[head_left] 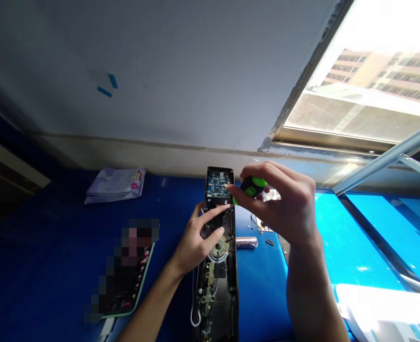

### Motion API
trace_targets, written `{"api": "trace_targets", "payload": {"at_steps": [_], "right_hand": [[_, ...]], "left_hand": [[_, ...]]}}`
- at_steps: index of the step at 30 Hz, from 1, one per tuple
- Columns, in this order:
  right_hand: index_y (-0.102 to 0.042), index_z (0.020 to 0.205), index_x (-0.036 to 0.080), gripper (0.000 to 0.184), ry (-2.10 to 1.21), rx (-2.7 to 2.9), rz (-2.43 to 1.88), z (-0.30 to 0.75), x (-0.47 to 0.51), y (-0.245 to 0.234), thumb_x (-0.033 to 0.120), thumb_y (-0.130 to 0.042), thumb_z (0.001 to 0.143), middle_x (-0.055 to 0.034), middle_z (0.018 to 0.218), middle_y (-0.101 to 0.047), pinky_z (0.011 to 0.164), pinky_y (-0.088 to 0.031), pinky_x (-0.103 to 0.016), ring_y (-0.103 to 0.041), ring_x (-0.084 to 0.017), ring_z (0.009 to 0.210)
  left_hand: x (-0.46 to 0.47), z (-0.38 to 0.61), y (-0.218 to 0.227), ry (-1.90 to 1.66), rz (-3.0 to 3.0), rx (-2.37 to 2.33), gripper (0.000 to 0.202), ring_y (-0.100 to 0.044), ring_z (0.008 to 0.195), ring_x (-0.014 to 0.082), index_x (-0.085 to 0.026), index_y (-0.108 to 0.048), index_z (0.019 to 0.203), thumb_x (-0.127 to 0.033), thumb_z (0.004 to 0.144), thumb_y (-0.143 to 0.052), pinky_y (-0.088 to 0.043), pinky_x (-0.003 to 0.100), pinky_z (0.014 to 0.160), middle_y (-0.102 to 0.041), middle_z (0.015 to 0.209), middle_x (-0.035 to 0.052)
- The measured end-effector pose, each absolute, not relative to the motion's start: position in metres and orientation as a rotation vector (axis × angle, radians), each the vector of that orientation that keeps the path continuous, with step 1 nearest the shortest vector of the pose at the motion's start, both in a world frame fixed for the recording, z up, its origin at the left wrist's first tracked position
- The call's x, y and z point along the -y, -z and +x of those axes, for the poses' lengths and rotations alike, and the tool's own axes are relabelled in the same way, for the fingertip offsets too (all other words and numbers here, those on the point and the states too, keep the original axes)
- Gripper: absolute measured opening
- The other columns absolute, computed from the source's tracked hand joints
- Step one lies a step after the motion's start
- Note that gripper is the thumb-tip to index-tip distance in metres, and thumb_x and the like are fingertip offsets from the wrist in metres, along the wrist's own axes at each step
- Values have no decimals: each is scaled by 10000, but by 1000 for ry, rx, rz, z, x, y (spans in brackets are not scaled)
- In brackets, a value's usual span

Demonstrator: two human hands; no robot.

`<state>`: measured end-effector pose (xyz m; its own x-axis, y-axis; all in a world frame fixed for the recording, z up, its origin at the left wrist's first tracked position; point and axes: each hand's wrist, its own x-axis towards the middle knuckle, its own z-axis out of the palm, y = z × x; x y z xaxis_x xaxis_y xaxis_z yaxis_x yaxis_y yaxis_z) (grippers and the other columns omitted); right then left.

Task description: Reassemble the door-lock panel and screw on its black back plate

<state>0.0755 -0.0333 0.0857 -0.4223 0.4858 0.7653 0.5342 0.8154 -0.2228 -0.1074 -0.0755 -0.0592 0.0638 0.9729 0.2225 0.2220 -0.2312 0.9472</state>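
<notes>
A long black device casing (227, 299) lies opened on the blue table, its inner parts facing up. Near its far end sits a blue circuit board (217, 186); a round part with white wire (217, 249) is about midway along. My left hand (199, 237) rests over the casing with fingers spread, the index finger stretched towards the screwdriver's lower end. Gripped in my right hand (284, 199) is a green and black screwdriver (253, 187), tilted down to the left towards the casing. Its tip is too small to make out beside my left index finger.
A phone (131, 275) with a white cable lies left. Behind it is a folded pale purple packet (116, 184). Small dark screws (270, 242) and a pinkish cylinder (247, 242) are right of the casing. A white object (387, 308) stands front right; a metal bar (384, 159) crosses by the window.
</notes>
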Motion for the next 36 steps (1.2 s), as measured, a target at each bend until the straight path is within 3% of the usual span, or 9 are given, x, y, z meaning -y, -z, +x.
{"api": "trace_targets", "payload": {"at_steps": [8, 17, 36], "right_hand": [[-694, 1060, 202, 89, -110, 2195, -694, 77, 37, -89, 212, -714, 974, -14, 930, -742, 710, -556, -242, -664, -105, 762], [-704, 995, 217, 94, -22, 2127, -786, 77, 36, -89, 265, -762, 939, 1, 866, -738, 626, -538, -256, -600, -98, 648], [-702, 1006, 190, 109, -14, 2121, -732, 76, 36, -88, 240, -770, 937, 2, 874, -730, 651, -529, -250, -623, -99, 688]], "left_hand": [[75, -107, 59, -1245, 1581, -1246, 428, -574, 1391, 329, -306, -739, 1333, -299, 910, -674, -433, 519, 1240, -595, 1456, 77], [75, -106, 56, -1243, 1580, -1228, 424, -584, 1385, 322, -317, -743, 1329, -293, 912, -670, -427, 523, 1247, -620, 1433, 72], [75, -105, 60, -1259, 1603, -1247, 411, -619, 1292, 289, -319, -719, 1333, -278, 928, -662, -451, 489, 1221, -615, 1395, 70]]}}
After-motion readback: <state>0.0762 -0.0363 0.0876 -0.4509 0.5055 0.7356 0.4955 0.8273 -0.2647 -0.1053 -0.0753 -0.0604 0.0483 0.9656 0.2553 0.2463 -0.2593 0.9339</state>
